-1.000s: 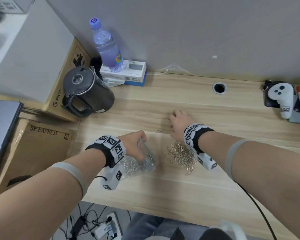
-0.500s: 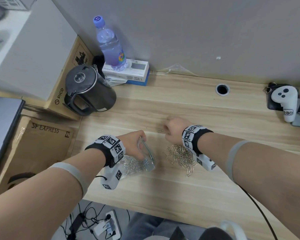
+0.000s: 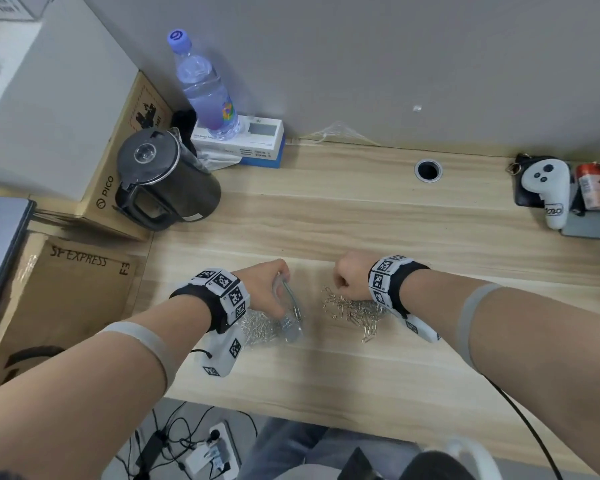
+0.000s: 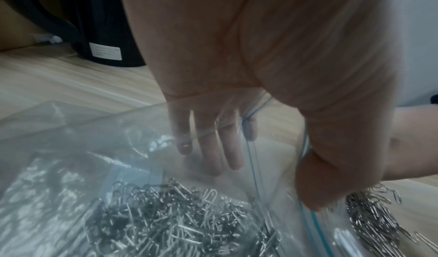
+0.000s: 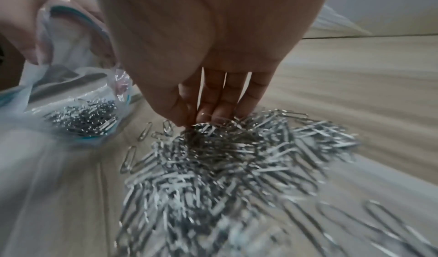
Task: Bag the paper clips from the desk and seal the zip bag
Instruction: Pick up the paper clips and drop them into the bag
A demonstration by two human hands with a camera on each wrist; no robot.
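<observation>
The task is partly done. The zip bag lies on the counter near its front edge and already holds a good share of the paper clips. The left hand grasps the bag's rim, with the thumb outside and the fingers reaching inside, holding the mouth open toward the right. The blue zip strip is unsealed.

A sizeable loose pile of clips remains on the counter just beside the bag's mouth, with a few strays at its left fringe. The right hand is curled over the far end of that pile, with the fingertips and thumb pinched together on a small cluster of clips. Still to do, in my judgement: transfer the remaining pile, collect the strays, then press the zip shut.

Clearance is adequate. The pile sits back from the front edge, though the bag lies closer to it. The kettle and cardboard box stand well apart on the left, and the controller is far off on the right. The counter between the hands and the wall is open.
</observation>
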